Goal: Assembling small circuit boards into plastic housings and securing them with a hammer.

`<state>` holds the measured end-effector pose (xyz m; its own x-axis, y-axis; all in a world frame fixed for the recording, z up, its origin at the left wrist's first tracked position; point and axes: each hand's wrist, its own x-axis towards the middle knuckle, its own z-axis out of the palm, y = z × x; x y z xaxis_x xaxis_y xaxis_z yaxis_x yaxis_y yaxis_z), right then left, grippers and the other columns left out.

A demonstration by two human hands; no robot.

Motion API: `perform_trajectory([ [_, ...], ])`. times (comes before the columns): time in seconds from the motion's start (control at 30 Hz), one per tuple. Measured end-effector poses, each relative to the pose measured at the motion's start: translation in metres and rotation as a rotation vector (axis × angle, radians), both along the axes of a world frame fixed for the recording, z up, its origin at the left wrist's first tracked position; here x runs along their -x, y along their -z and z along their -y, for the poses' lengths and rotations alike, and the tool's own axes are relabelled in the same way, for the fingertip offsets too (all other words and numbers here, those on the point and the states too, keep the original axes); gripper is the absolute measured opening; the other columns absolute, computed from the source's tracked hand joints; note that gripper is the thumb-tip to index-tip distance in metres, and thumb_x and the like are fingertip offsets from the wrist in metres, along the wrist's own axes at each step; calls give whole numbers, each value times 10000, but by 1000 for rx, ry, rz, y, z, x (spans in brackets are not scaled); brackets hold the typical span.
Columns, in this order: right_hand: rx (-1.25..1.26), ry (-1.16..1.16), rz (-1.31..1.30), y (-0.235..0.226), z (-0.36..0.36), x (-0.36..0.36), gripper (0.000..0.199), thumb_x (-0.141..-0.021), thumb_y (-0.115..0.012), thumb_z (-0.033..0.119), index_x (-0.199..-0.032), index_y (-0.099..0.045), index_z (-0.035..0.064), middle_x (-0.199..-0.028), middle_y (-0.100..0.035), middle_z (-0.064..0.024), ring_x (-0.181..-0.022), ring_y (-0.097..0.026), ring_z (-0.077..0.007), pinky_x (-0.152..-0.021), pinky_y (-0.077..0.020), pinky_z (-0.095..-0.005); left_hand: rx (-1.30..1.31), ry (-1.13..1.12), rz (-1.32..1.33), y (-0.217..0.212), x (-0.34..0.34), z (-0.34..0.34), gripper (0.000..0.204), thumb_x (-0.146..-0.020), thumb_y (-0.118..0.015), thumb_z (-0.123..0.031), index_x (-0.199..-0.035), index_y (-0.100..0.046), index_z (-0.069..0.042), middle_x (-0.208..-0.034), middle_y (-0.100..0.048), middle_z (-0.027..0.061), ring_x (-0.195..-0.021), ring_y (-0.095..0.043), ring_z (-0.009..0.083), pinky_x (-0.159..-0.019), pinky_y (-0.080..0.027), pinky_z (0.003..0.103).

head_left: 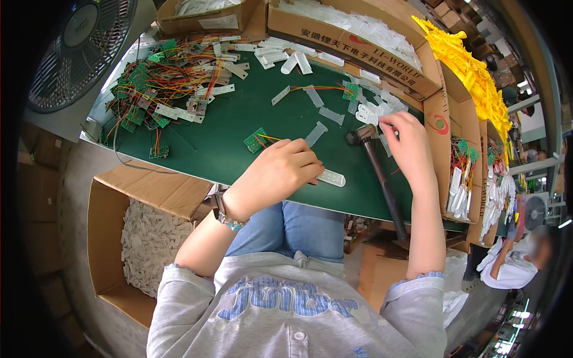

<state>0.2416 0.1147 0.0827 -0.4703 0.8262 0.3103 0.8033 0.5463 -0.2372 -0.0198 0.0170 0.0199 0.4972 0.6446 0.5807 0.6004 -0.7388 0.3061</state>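
While the left hand [280, 166] curls its fingers over a white strip [332, 178], holding it near the front edge of the green bench [221, 149], the right hand [409, 134] reaches off to the right with thumb and forefinger close together. Whether those right fingers pinch one of the small white pieces [367, 112] heaped just beside their tips, I cannot tell. The strip's dotted end pokes out to the right of the left fingers, and a green circuit board [256, 140] lies just beyond them, its red and yellow wires [270, 138] running under the hand. A hammer [380, 179] rests with its head just left of the right fingers and its handle trailing toward the person.

As far as I can judge, this one unit is partway: strip and board look wired together, but the board lies loose, so assembly seems unfinished. A second wired board [350, 90], beyond and between the two sets of fingers, and the large tangle of wired boards [173, 80] beyond and left of the left fingers look untouched. Strips with boards [461, 179] in the carton [461, 114] right of the right fingers may be finished ones; much appears left.
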Motion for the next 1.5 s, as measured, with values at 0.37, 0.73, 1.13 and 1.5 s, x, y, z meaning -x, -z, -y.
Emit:
perform_trajectory([
  [0.37,130,229,93,35,-67,-18,224,-818,-762,153,-917,-634,-3,-981,-648,-152,-859,-636,-246,-775,-516,-371,18,31,39,7,0,-2,246,-751,-768,-149,-974,-711,-61,-943,-681,4,-925,-615,215,-805,-535,357],
  [0.73,-242,-20,152,23,84,17,94,-817,-700,46,-893,-652,72,-915,-687,-50,-861,-639,-239,-736,-474,-391,43,-24,12,3,0,2,256,-740,-770,-169,-976,-720,-83,-968,-700,-3,-958,-618,207,-819,-537,354],
  [1.13,-119,-89,-203,44,108,22,258,-784,-747,2,-1033,-731,65,-1017,-702,-31,-897,-655,-229,-790,-464,-372,123,-60,64,2,-3,4,320,-714,-782,-173,-1013,-704,-86,-955,-688,12,-944,-616,227,-821,-526,369],
  [1.5,-72,-195,-251,58,101,42,300,-724,-733,-33,-998,-751,88,-989,-678,-11,-893,-610,-223,-791,-458,-372,136,-93,84,1,-5,6,514,-676,-797,-172,-1164,-663,-78,-934,-665,30,-928,-612,245,-822,-522,389],
])
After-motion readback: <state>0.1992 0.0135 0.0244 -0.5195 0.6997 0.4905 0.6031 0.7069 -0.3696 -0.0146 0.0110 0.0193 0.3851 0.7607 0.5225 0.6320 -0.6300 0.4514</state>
